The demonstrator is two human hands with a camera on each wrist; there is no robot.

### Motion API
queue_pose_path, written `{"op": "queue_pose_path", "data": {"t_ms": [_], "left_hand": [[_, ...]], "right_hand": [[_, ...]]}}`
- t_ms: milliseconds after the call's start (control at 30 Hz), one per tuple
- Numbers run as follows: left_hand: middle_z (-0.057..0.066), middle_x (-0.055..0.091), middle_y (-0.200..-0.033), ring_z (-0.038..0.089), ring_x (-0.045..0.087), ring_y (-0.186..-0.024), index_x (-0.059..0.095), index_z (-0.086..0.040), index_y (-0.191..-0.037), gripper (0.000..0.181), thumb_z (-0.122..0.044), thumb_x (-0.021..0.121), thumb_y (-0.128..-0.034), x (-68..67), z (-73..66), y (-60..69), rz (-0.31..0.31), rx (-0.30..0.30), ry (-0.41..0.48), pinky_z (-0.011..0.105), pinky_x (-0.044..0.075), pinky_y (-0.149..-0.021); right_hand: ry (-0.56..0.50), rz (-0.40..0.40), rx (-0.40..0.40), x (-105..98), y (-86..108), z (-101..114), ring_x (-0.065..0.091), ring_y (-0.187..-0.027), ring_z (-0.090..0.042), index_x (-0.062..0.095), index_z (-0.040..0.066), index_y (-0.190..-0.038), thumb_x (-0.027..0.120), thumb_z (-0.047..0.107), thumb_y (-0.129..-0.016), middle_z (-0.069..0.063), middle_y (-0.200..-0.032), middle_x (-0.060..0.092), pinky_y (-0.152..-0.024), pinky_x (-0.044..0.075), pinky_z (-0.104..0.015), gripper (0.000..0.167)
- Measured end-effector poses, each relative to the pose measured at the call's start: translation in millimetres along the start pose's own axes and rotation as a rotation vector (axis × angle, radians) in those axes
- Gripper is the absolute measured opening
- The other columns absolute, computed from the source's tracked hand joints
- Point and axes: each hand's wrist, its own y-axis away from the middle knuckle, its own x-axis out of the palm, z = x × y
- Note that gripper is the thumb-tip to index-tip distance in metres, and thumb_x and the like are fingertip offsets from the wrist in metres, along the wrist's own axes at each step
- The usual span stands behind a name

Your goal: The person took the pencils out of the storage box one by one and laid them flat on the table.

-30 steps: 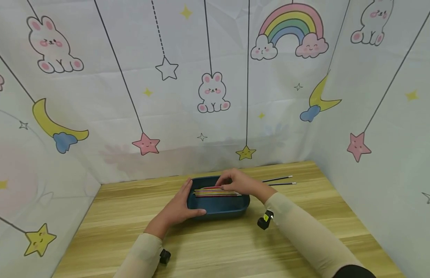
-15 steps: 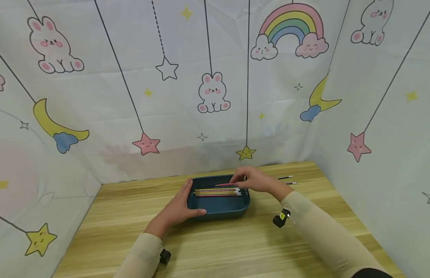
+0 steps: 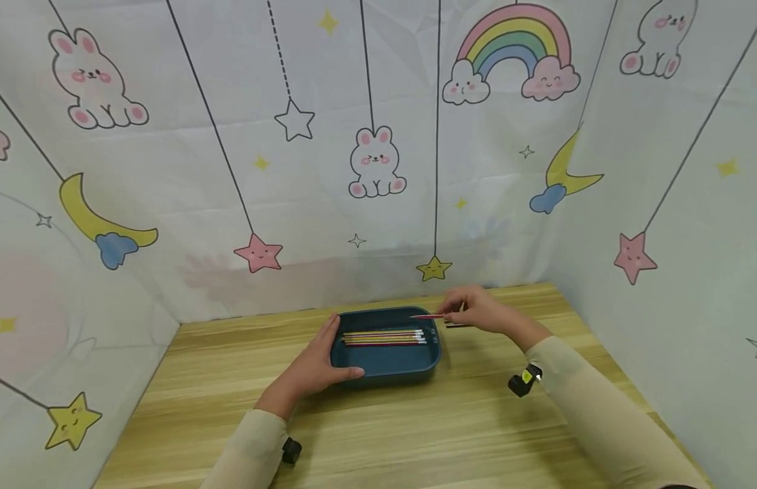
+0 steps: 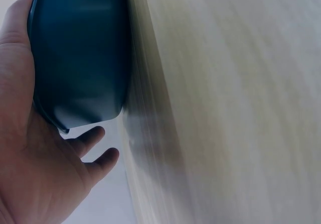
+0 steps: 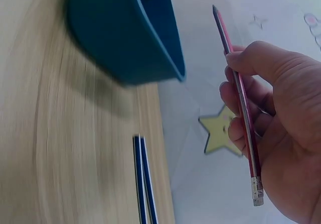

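Observation:
Pinched between my right hand's (image 3: 476,309) thumb and fingers is a red-and-dark striped pencil (image 5: 243,101), its eraser end near the palm. It is above the table, just past the right back corner of a dark teal plastic box (image 3: 387,373). My left hand (image 3: 311,363) grips the box's left end, thumb over the front rim and fingers along the end. Several striped pencils (image 3: 381,337) lie side by side inside the box, erasers to the right. In the right wrist view, two dark blue pencils (image 5: 144,179) lie on the table beside the box, partly hidden by my right hand in the head view.
The wood-grain table (image 3: 384,435) carries the box near its back edge. White cloth walls (image 3: 317,197) printed with rabbits, stars and moons stand behind and at both sides. Black wrist cameras (image 3: 525,380) hang under both sleeves.
My right hand has lifted a red striped pencil from among the others in the box and carried it rightward, past the box's right end. The left hand and the box have stayed in place.

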Motion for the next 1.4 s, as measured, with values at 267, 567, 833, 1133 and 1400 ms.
{"op": "queue_pose_path", "data": {"t_ms": [267, 567, 833, 1133, 1400], "left_hand": [[0.006, 0.002, -0.187, 0.039, 0.012, -0.17, 0.006, -0.015, -0.18, 0.133, -0.062, 0.09, -0.0881, 0.9, 2.0, -1.4, 0.002, -0.007, 0.001, 0.067, 0.025, -0.13], [0.005, 0.001, -0.187, 0.038, 0.012, -0.17, 0.006, -0.017, -0.18, 0.133, -0.063, 0.09, -0.0876, 1.2, 2.0, -1.8, 0.005, -0.014, 0.001, 0.067, 0.025, -0.13], [0.006, 0.002, -0.187, 0.039, 0.011, -0.17, 0.006, -0.016, -0.18, 0.133, -0.064, 0.089, -0.0878, 2.2, 0.7, -2.7, 0.005, -0.01, 0.008, 0.068, 0.025, -0.129], [0.008, 0.002, -0.187, 0.04, 0.012, -0.17, 0.007, -0.014, -0.18, 0.132, -0.062, 0.09, -0.0885, 1.3, 0.0, -1.3, -0.001, -0.011, -0.003, 0.068, 0.025, -0.129], [0.008, 0.003, -0.187, 0.04, 0.013, -0.17, 0.007, -0.014, -0.18, 0.133, -0.064, 0.09, -0.0875, 1.3, 0.8, -1.0, -0.001, -0.015, -0.004, 0.068, 0.026, -0.129]], "right_hand": [[0.042, -0.012, 0.051, -15.4, 15.3, -18.9, 0.067, -0.092, -0.018, 0.085, 0.003, -0.12, 0.074, 0.005, -0.107, -0.005, -0.115, 0.077, -0.075, 0.058, -0.034, 0.017], [0.064, -0.027, 0.063, -23.7, 26.9, -30.5, 0.068, -0.095, -0.018, 0.085, 0.004, -0.118, 0.074, 0.005, -0.106, -0.007, -0.116, 0.076, -0.075, 0.059, -0.034, 0.017], [0.054, -0.028, 0.14, -25.1, 36.5, -46.3, 0.069, -0.101, -0.021, 0.086, 0.008, -0.117, 0.073, 0.003, -0.106, -0.006, -0.115, 0.077, -0.08, 0.06, -0.036, 0.017], [0.075, -0.047, 0.133, -23.2, 44.8, -66.6, 0.071, -0.103, -0.022, 0.087, 0.008, -0.113, 0.075, 0.002, -0.105, -0.005, -0.112, 0.078, -0.083, 0.059, -0.034, 0.016], [0.084, -0.074, 0.137, -16.3, 48.0, -87.7, 0.07, -0.099, -0.02, 0.088, 0.009, -0.109, 0.075, -0.001, -0.103, -0.004, -0.108, 0.078, -0.082, 0.057, -0.034, 0.018]]}}
